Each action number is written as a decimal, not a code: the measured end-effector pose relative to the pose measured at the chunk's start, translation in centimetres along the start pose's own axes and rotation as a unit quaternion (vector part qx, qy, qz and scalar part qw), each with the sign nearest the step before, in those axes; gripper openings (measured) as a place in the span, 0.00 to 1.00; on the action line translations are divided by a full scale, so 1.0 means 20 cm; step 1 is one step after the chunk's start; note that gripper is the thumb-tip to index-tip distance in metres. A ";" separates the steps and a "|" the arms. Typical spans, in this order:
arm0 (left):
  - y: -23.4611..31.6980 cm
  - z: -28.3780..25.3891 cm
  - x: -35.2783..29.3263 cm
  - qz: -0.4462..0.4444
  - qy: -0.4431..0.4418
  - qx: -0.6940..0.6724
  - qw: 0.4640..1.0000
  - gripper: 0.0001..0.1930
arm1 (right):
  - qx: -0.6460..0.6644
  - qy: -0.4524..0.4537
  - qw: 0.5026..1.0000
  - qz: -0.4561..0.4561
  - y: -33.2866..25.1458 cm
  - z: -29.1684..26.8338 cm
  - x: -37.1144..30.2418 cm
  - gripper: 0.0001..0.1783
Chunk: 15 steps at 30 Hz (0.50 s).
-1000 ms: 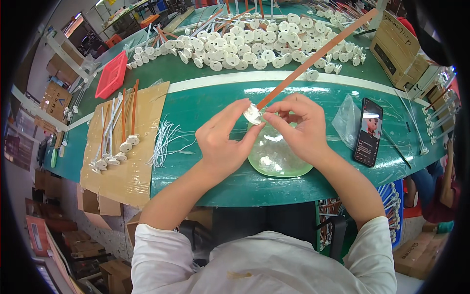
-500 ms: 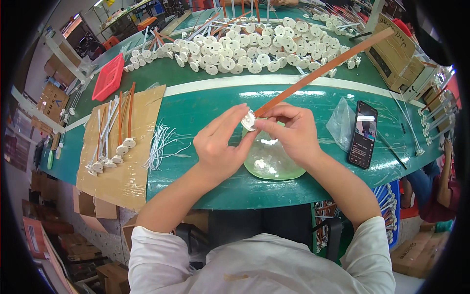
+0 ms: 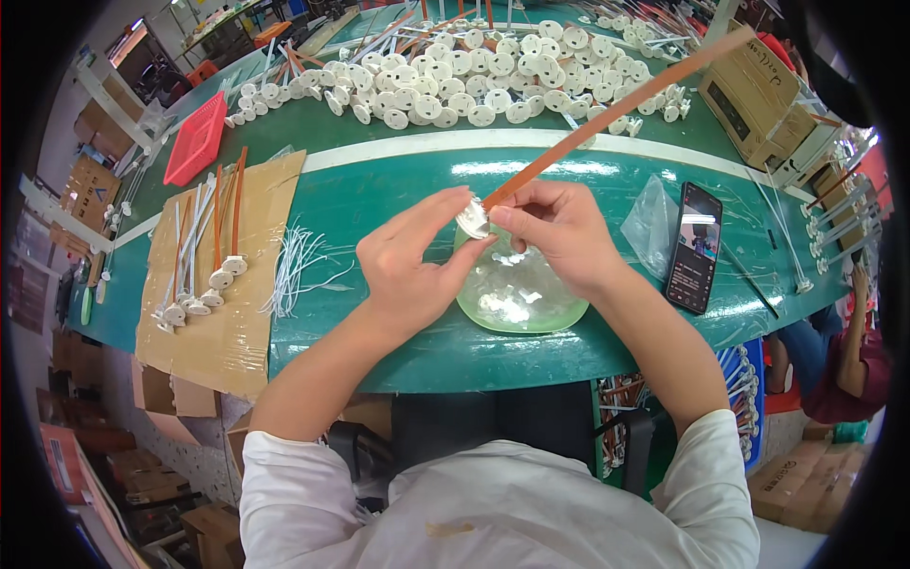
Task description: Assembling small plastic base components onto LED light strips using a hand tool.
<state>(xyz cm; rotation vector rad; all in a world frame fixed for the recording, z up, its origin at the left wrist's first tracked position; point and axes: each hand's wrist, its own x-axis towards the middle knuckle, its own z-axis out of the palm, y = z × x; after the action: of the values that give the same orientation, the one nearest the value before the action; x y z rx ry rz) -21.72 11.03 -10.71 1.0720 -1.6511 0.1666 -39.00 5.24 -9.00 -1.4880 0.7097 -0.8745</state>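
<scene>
A white round disc [image 3: 472,219] with a long brown strip [image 3: 621,116] rising from it is between my hands, over the green table. My left hand [image 3: 409,258] grips the disc's rim between thumb and fingers. With thumb and forefinger pinched, my right hand [image 3: 557,232] holds the foot of the strip where it meets the disc. Whether a small part is also in that pinch cannot be seen. Below the hands sits a pale green shallow dish [image 3: 521,302] holding small shiny pieces, partly covered by my right hand.
A large heap of white discs [image 3: 445,90] spans the far side. On the left, a cardboard sheet [image 3: 213,356] bears several strips with discs, beside thin white ties [image 3: 299,275] and a red basket [image 3: 196,142]. A phone [image 3: 694,248], plastic bag [image 3: 650,228] and carton [image 3: 749,100] are right.
The whole view has shifted a little, so the table's things appear farther left and slightly higher. Both hands keep their hold on the disc and strip, which tilt slightly differently.
</scene>
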 end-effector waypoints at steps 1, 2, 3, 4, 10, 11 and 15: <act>0.00 0.00 0.00 -0.006 0.000 -0.007 1.000 0.20 | 0.052 -0.023 0.998 0.021 0.01 -0.01 0.00 0.07; 0.00 0.01 0.00 -0.006 0.001 -0.008 1.000 0.20 | 0.051 -0.023 0.998 0.021 0.00 -0.02 0.00 0.07; -0.01 0.01 -0.01 -0.055 -0.008 -0.044 0.997 0.20 | 0.106 -0.016 0.994 0.029 0.00 -0.03 0.00 0.07; -0.02 0.02 -0.02 -0.103 -0.018 -0.080 0.991 0.19 | 0.161 -0.008 0.986 0.037 0.00 -0.03 0.01 0.06; -0.02 -0.02 0.01 -0.299 -0.082 -0.401 0.862 0.21 | 0.282 0.227 0.930 -0.055 -0.11 -0.30 0.11 0.05; -0.02 -0.02 0.01 -0.298 -0.082 -0.402 0.862 0.21 | 0.324 0.274 0.903 -0.072 -0.11 -0.38 0.12 0.07; -0.04 -0.02 0.03 -0.330 -0.080 -0.460 0.820 0.18 | 0.346 0.363 0.861 -0.078 -0.09 -0.44 0.14 0.11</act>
<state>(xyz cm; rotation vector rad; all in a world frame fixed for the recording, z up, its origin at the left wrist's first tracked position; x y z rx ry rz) -20.77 10.48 -10.44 0.8112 -1.1451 -1.1040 -45.10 -1.72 -6.74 -0.5414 0.6944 -1.6486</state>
